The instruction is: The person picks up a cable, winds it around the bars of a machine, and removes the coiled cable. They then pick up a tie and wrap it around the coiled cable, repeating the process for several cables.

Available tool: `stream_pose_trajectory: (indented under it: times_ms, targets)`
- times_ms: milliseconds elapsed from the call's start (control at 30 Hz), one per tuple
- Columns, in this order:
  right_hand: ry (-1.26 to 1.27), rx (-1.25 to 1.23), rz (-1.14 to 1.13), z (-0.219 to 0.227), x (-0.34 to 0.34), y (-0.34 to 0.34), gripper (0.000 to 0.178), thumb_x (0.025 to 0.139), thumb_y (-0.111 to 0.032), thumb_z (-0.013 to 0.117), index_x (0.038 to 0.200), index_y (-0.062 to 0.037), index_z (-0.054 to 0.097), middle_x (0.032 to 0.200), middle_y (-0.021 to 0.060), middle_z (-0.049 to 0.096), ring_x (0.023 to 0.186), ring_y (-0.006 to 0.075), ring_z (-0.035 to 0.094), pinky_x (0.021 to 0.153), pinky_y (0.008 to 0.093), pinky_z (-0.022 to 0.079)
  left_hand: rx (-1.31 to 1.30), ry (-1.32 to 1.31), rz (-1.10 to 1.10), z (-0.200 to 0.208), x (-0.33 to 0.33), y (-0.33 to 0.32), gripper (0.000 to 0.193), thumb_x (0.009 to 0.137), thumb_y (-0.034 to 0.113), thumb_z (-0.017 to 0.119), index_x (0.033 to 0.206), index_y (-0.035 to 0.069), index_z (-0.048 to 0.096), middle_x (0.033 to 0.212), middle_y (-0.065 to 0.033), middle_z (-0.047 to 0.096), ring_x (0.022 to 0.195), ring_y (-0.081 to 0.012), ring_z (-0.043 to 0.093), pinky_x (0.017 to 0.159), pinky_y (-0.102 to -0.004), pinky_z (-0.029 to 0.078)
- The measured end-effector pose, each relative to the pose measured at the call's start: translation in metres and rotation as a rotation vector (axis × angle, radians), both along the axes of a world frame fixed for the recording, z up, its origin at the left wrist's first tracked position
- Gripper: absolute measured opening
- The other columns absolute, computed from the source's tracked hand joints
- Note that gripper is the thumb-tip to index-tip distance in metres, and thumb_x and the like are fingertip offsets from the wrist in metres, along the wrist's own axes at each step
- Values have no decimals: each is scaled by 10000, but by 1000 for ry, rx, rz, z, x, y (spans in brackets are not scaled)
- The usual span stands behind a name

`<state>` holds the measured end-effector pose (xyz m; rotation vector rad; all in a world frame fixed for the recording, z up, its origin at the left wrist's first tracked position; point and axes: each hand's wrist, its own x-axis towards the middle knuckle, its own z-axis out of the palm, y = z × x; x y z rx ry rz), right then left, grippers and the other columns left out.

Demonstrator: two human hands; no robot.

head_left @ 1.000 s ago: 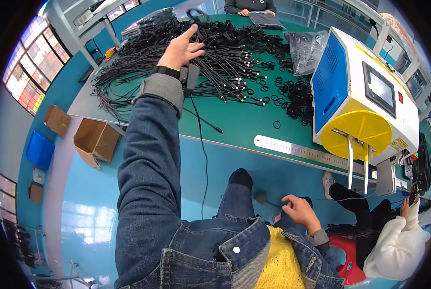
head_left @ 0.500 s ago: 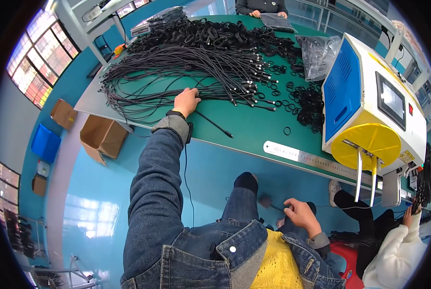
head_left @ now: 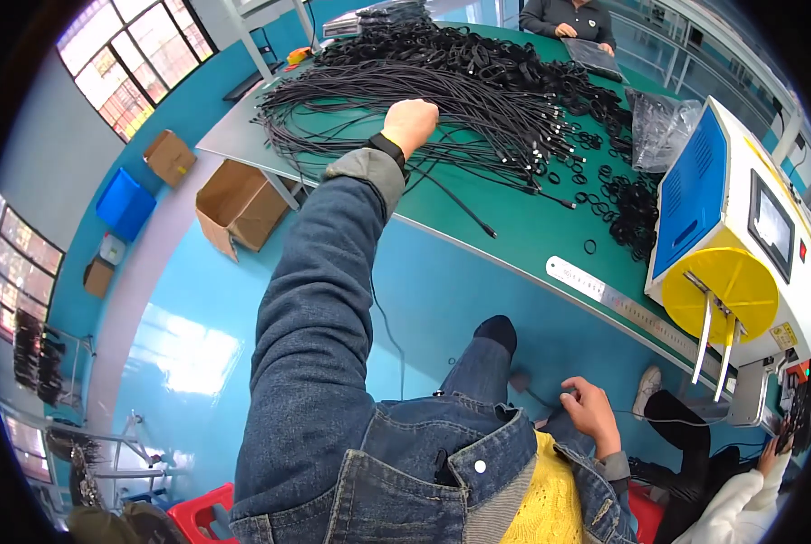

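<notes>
My left hand [head_left: 412, 122] is at the near side of a big bundle of black cables [head_left: 478, 104] with metal plug ends on the green table. Its fingers curl down among the cables, and their tips are hidden, so what they grip does not show. One black cable [head_left: 460, 204] slants out from below this hand toward the table's front edge. Low over my lap, beside the knee, my right hand [head_left: 591, 412] hangs with loosely bent fingers apart and holds nothing.
A white, blue and yellow machine [head_left: 741, 227] with two prongs stands at the right. Along the front edge lies a steel ruler [head_left: 605, 295]. Black rings [head_left: 627, 204] and a clear plastic bag [head_left: 659, 127] are near the machine. Another person [head_left: 569, 23] sits across the table.
My left arm has reached farther forward, the hand now over the cables with its fingers turned down. The view has swung left. My right hand stays low over my lap.
</notes>
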<state>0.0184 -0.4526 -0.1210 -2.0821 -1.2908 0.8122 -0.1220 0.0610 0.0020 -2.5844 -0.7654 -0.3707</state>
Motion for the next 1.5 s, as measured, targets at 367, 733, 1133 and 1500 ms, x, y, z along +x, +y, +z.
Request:
stream_pose_trajectory:
  times_ms: [367, 733, 1133, 1500]
  targets:
    - [156, 392, -337, 23, 2, -18, 413, 761, -158, 609, 1129, -4, 500, 763, 74, 569, 631, 161, 531, 573, 278, 431, 382, -937, -614, 78, 8, -112, 65, 781, 14, 573, 829, 50, 597, 687, -77, 534, 659, -243, 529, 571, -350, 437]
    - [-375, 869, -379, 96, -13, -51, 495, 801, -155, 591, 1226, 40, 429, 1089, 131, 570, 833, 160, 577, 644, 262, 466, -290, -639, -1107, 8, 9, -312, 272, 669, -81, 585, 929, -11, 624, 667, -84, 519, 544, -191, 508, 466, -275, 400]
    - [-367, 496, -265, 91, -3, -122, 337, 747, 32, 551, 1083, 5, 549, 856, 117, 602, 715, 245, 593, 599, 300, 483, -732, -423, -1023, 5, 59, -384, 303, 695, -40, 623, 995, 3, 616, 723, -106, 561, 586, -215, 555, 505, -283, 439]
    - [-1150, 846, -626, 128, 55, -101, 252, 780, 43, 573, 1031, 30, 557, 874, 149, 601, 775, 286, 598, 642, 346, 491, -797, -623, -1052, 30, 115, -416, 183, 772, -10, 605, 952, 9, 635, 733, -100, 555, 585, -168, 531, 517, -255, 413]
